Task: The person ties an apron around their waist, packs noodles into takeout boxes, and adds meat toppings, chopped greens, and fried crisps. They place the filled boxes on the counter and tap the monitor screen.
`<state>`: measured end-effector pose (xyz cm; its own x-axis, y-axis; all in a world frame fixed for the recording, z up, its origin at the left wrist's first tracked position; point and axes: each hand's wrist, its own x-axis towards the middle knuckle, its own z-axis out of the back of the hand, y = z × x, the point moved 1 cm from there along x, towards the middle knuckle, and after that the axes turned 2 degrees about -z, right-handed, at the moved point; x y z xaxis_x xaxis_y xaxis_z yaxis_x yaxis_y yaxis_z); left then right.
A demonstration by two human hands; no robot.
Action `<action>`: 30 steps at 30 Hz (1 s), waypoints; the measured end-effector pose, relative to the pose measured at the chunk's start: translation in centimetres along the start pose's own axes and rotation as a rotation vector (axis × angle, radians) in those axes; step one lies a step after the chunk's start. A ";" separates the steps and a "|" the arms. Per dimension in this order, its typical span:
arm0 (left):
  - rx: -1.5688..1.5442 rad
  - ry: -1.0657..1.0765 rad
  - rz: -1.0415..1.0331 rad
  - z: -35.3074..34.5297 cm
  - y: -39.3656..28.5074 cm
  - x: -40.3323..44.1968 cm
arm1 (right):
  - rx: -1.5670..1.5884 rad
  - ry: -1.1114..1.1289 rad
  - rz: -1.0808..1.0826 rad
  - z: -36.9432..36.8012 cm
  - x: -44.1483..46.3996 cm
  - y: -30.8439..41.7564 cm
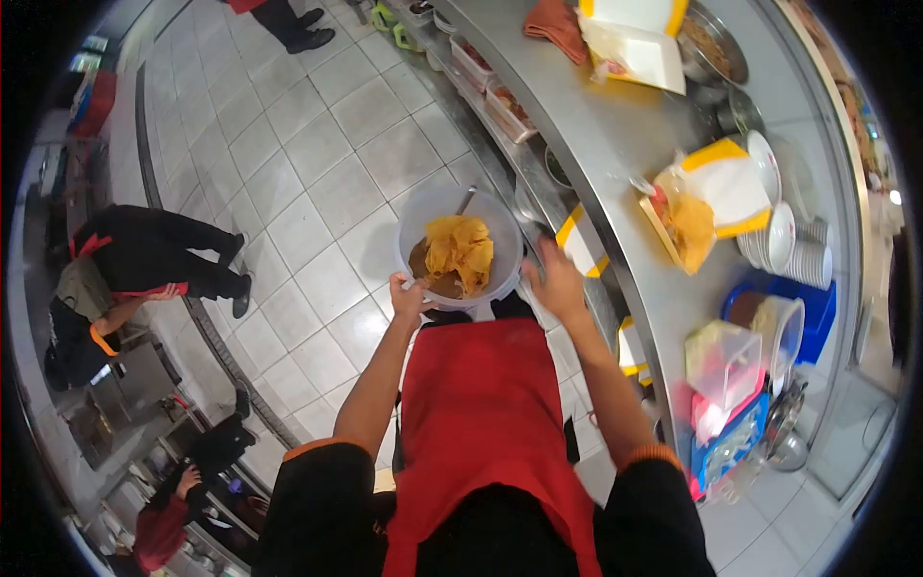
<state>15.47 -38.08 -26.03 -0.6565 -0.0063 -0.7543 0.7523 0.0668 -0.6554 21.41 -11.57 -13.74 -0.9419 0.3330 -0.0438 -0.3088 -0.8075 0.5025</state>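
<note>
A round translucent plastic tub (411,219) is in front of my red apron. Inside are a brown mass (444,283), crumpled yellow-orange sheets that look like chips or wrappers (460,248), and a metal utensil handle (467,199) leaning on the far rim. My left hand (409,298) grips the tub's near left rim. To the right of the tub, my right hand (558,281) has its fingers apart and holds nothing; it is near the counter's lower shelf. A white-and-yellow box (581,240) sits on that shelf, just beyond the fingers.
The steel counter (615,144) curves along the right, carrying open food boxes (735,183), stacked white cups (812,262) and clear containers (723,361). Food trays (510,108) line the lower shelf. People in dark clothes (144,252) stand at left over the tiled floor (308,192).
</note>
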 end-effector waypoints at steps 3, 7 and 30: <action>-0.069 -0.172 0.104 -3.0 5.4 6.3 | -0.109 0.324 -0.172 -5.1 -9.7 -8.5; -0.196 -0.263 0.091 -8.5 8.4 12.8 | -0.153 0.792 -0.693 -8.1 -18.1 -12.9; 0.138 0.198 -0.208 -14.2 3.9 18.4 | 0.648 0.605 -0.559 8.4 -9.5 -7.8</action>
<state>5.55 -23.79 -41.87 -0.7846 0.1898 -0.5902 0.5924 -0.0513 -0.8040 33.89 -4.35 -9.96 -0.6511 0.1352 -0.7468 -0.7588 -0.1388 0.6364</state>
